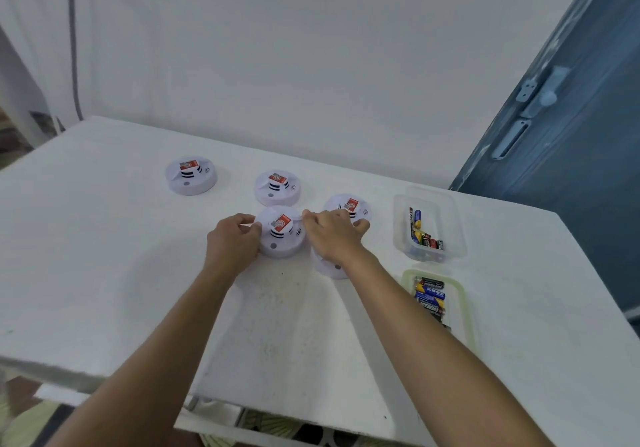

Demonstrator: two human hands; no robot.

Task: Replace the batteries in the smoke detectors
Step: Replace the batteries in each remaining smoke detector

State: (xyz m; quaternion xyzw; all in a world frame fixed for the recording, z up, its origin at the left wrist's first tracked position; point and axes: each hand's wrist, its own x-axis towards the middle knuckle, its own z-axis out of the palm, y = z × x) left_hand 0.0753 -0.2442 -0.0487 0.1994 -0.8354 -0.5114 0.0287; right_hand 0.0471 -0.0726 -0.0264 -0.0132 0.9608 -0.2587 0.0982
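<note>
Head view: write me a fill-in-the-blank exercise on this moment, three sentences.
1. The left hand and right hand hold the held detector, whose top sticker is ____.
2. Counting the half-hidden detector under the right forearm, ____ detectors lie on the table.
3. The clear tub and the green-rimmed container both hold ____.
Missing words: red; five; batteries.
</note>
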